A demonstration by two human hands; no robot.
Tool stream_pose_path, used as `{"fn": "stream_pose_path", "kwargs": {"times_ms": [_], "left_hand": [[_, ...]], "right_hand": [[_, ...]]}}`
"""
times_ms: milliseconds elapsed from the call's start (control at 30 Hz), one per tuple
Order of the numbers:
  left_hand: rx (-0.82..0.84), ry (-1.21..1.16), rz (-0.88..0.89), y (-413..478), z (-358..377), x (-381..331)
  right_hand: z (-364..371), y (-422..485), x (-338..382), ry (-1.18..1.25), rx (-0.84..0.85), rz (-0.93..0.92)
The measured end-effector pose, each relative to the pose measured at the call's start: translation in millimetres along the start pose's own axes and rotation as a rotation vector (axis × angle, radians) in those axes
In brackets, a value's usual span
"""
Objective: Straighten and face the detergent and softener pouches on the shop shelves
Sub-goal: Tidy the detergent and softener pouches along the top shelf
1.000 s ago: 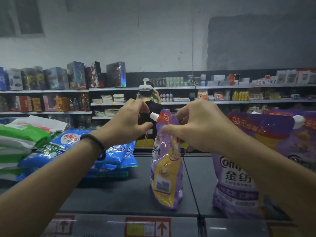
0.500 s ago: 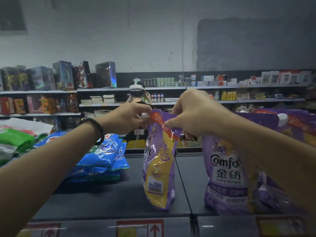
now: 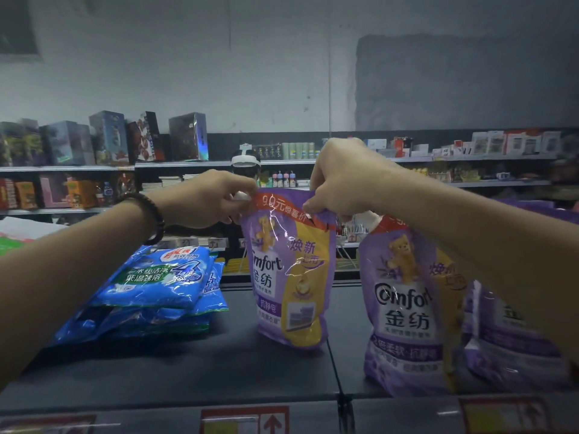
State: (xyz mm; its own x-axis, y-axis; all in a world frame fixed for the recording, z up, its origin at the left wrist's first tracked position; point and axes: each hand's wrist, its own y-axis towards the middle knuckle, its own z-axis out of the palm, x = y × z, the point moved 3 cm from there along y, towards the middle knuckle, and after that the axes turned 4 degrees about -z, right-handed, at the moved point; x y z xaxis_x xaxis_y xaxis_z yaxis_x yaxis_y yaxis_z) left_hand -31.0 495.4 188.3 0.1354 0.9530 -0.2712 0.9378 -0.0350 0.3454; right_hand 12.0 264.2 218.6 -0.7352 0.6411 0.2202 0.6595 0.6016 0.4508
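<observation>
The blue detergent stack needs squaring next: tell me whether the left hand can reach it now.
Probably yes. The blue detergent stack lies on the shelf below the left hand, nothing between them; but that hand pinches the top of the Comfort pouch and must let go first.

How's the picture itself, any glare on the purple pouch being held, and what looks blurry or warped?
Head view: dim, bluish light overall; white glare streaks cross the held pouch, but its print is readable; the back shelves are soft and grainy; wide-angle distortion stretches the left forearm and right forearm toward the lower corners; the price strip at the bottom edge is blurred.
</observation>
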Motion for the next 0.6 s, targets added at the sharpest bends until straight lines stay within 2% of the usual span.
{"fn": "stream_pose_path", "kwargs": {"times_ms": [233, 600], "left_hand": [[-0.065, -0.058, -0.057, 13.2, -8.1, -14.8], [-0.073, -0.073, -0.085, 39.6, 8.3, -55.2]], "right_hand": [[-19.7, 17.0, -20.6, -0.02, 0.031, 0.025], [-40.5, 22.1, -75.0, 0.183, 0.054, 0.152]]}}
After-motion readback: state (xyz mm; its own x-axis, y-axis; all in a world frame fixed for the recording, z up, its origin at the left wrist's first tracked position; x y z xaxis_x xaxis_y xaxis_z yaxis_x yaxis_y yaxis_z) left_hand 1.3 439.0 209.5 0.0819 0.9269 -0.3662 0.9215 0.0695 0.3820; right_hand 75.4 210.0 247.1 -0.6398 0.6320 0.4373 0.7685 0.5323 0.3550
